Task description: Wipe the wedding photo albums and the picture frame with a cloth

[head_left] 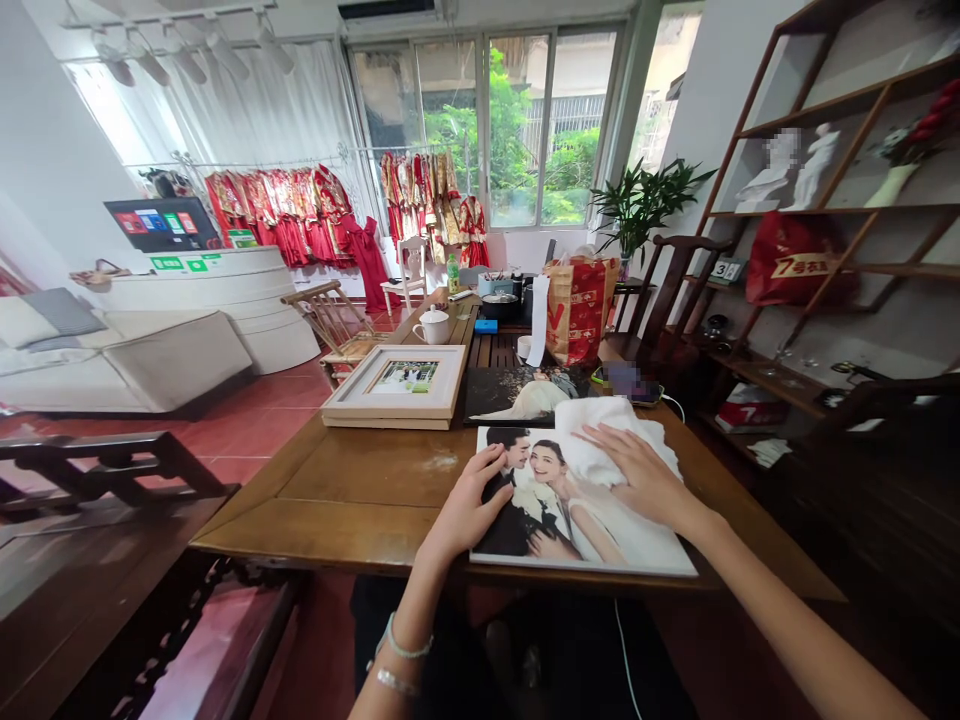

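A photo panel with white edges, printed with a couple in wedding clothes, lies flat near the front edge of the wooden table. My left hand rests open on the panel's left side, fingers spread over the dark suit. Over the upper right of the panel lies a bunched white cloth. My right hand lies on this cloth with its fingers stretched out, pressing it against the panel. Just behind is a second, dark wedding photo panel, partly covered by the cloth and front panel.
A stack of pale picture frames sits on the left of the table, with a white teapot behind. Farther back stands a red and brown paper bag. A phone with a white cable lies at right, near shelves.
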`<state>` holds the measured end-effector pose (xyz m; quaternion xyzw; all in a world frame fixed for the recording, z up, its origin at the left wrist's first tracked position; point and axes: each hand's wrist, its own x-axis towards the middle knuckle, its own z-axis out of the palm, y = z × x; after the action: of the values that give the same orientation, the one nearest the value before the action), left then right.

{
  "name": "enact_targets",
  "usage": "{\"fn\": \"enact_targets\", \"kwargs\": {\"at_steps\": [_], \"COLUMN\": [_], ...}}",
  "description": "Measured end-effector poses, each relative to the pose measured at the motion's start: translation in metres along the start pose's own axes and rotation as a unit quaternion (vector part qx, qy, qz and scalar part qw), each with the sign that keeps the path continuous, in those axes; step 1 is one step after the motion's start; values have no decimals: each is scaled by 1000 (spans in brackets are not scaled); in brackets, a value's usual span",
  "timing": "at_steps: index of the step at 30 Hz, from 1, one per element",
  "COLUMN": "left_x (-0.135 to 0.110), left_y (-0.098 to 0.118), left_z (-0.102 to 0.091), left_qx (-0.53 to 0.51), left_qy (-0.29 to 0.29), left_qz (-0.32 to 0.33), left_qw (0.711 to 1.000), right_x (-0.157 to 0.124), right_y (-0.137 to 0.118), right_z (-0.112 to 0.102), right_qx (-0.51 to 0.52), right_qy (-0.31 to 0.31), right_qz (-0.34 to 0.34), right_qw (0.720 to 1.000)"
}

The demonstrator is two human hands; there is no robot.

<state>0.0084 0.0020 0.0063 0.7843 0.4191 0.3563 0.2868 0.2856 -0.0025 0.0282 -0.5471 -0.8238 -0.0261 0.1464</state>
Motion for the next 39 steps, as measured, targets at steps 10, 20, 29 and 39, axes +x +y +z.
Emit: {"fn": "enact_targets", "kwargs": {"at_steps": [10, 20, 29, 39], "left_x": [0, 0, 0, 2], "left_y": [4, 5, 2, -3], "left_z": [1, 0, 1, 3], "left_qx": [27, 23, 29, 36], "left_qy": [13, 13, 16, 11], "left_qz": [4, 5, 1, 21], "left_qw": [1000, 1000, 999, 999], "right_x": [-3, -80, -14, -24], "right_y": [-54, -54, -15, -102], "right_z": [5, -6, 3, -1], "right_qx": [-1, -3, -43, 6], "right_qy": [-8, 21, 16, -17], "right_qz": [-24, -42, 62, -32], "right_qw": [1000, 999, 997, 999]}}
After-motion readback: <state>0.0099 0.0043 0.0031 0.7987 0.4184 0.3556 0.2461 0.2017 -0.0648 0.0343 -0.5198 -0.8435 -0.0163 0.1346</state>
